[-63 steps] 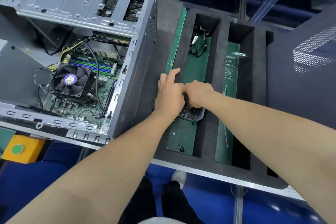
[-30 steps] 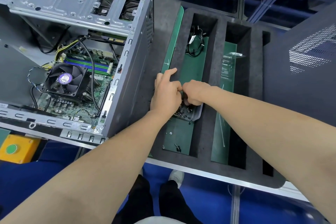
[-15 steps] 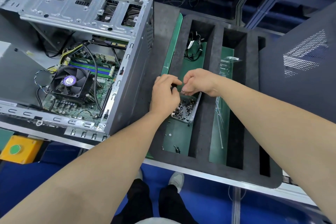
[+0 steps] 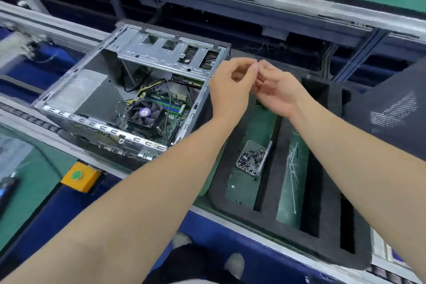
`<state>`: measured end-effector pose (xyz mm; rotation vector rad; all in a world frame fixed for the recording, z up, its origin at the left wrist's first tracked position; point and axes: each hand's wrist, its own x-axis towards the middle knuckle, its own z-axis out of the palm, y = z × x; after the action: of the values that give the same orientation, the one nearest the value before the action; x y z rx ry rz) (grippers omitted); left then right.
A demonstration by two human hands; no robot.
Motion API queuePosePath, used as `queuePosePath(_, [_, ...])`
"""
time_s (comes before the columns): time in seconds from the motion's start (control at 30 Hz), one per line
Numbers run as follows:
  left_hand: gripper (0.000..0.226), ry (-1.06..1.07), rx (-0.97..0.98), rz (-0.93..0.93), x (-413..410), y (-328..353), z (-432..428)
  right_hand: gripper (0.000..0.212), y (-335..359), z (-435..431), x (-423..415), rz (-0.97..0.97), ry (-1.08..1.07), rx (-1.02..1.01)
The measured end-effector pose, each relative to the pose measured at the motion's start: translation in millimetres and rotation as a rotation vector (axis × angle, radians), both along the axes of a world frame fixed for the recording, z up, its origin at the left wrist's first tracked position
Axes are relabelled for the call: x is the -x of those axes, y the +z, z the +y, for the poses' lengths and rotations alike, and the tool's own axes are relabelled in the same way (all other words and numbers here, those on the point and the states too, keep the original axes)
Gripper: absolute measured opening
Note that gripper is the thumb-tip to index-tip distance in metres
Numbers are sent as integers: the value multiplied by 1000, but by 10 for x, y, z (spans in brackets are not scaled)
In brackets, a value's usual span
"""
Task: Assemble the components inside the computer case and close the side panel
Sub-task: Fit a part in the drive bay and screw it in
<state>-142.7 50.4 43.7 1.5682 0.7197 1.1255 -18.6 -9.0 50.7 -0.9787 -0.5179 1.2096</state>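
My left hand (image 4: 230, 92) and right hand (image 4: 279, 94) meet fingertip to fingertip above the foam organiser (image 4: 272, 221). The fingers are curled as if pinching something tiny between them, but I cannot tell whether a screw is there. The computer case (image 4: 156, 53) lies open at my 10 o'clock, with the fan (image 4: 144, 113) and the cabled board already seated inside. The screw tray (image 4: 252, 158) sits at 6 o'clock from my hands, with loose cable ties (image 4: 292, 163) at 5. The side panel (image 4: 391, 113) waits off the case at 3 o'clock. I judge the inside partly fitted; fastening and closing the panel remain.
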Motion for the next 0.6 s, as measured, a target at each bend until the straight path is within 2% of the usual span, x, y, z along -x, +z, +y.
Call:
queuePosePath(0.17, [6, 157, -9, -39, 667, 459, 397, 6, 462, 601, 765, 26, 123, -118])
queuePosePath(0.33, [2, 341, 26, -70, 1665, 460, 879, 17, 519, 1234, 1748, -35, 246, -64])
queuePosePath(0.47, [9, 561, 211, -122, 2650, 215, 1356, 8, 428, 1732, 2668, -210, 330, 36])
queuePosePath(0.6, [10, 679, 369, -163, 3787, -147, 1866, 5, 176, 2237, 3728, -349, 535, 112])
